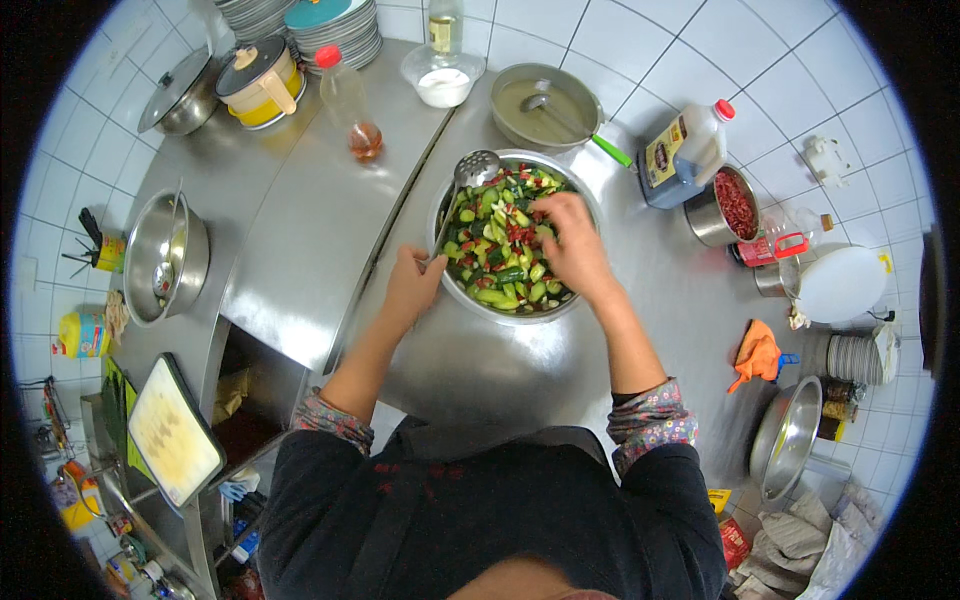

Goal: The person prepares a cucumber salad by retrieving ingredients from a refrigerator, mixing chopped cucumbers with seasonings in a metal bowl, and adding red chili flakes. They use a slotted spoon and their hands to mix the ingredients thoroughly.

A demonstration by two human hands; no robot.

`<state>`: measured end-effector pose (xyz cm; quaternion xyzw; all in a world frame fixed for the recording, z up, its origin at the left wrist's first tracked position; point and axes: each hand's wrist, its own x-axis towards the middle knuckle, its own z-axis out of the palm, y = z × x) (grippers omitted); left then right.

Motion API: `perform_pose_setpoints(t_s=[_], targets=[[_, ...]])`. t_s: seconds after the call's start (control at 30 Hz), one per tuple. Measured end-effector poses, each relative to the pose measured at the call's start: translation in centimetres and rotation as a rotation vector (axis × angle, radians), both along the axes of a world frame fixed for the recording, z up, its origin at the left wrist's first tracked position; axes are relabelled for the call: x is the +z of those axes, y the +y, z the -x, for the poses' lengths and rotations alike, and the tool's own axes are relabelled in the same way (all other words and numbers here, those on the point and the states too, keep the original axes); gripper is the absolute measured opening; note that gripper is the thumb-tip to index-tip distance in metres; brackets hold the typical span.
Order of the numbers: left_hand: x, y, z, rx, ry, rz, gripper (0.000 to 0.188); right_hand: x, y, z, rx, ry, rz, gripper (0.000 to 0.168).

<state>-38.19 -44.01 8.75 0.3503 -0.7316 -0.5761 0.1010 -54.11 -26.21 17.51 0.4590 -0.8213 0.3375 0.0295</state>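
Note:
In front of me a large steel bowl [501,318] holds chopped cucumber [513,275] mixed with red chilli pieces [520,231] and pale bits that look like garlic. My left hand [415,281] is closed around the handle of a slotted skimmer spoon [478,168], at the bowl's left edge. The spoon's perforated head rests near the bowl's far rim. Over the right half of the mix is my right hand [571,238], its fingers curved and spread, the tips at the food. Whether those fingertips pinch any pieces is hidden.
Behind the bowl stands a grey pan [501,124] of cloudy liquid with a green-handled ladle [611,149]. To the right are a jug of dark sauce [679,161] and a steel pot of red chillies [735,202]. A plastic bottle [346,105] stands back left; an orange cloth [756,351] lies right.

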Motion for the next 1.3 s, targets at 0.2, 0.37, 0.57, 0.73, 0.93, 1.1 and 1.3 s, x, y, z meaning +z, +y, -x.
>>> perform_pose_setpoints(t_s=[0.2, 0.37, 0.57, 0.73, 0.93, 1.1, 1.3], targets=[[0.0, -1.3, -1.4, -0.02, -0.016, 0.15, 0.017, 2.5, -0.1, -0.4, -0.074, -0.306, 0.116, 0.013], [1.2, -4.3, 0.5, 0.045, 0.044, 0.143, 0.015, 0.1, -1.0, 0.1, 0.218, -0.034, 0.032, 0.029], [-3.9, -7.3, 2.7, 0.01, -0.017, 0.361, 0.017, -4.9, 0.5, 9.2, -0.489, -1.222, 0.624, 0.012], [-3.5, -6.4, 4.2, -0.069, -0.023, 0.533, 0.017, -9.2, 1.9, 17.5, -0.464, -1.946, 1.046, 0.013], [-0.8, -4.7, 3.2, -0.035, 0.112, 0.811, 0.018, -9.5, -1.5, 18.4, -0.015, -1.809, 1.277, 0.013], [2.2, -2.0, 0.0, -0.123, -0.104, 0.145, 0.02, -3.4, -2.8, 17.8, -0.143, -1.39, 0.814, 0.016], [2.6, 3.8, -0.9, -0.054, -0.048, -0.775, 0.024, -2.1, -3.4, 18.6, -0.174, -1.008, 0.357, 0.028]])
